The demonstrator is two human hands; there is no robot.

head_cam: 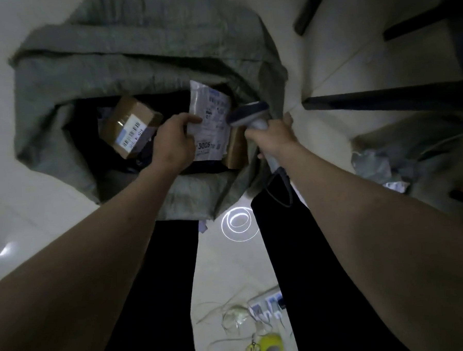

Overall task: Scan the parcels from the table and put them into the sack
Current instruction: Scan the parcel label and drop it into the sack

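A large grey-green sack (127, 57) lies open on the floor, its dark mouth in the middle of the view. My left hand (173, 143) grips a white plastic mailer parcel (211, 114) with a printed label, held over the sack's mouth. My right hand (272, 137) grips the handle of a grey barcode scanner (248, 112) whose head sits just right of the mailer; its dark cable hangs down along my right leg. Inside the sack lies a taped brown cardboard box (130, 125) with a barcode label. A second brown box (235, 148) shows below the mailer.
Dark table or chair legs (382, 100) stand at the upper right. Crumpled plastic packaging (377, 165) lies on the floor at right. Near my feet lie a power strip (266, 305), loose plastic straps, scissors (253, 348) and a yellow tape roll (271, 346).
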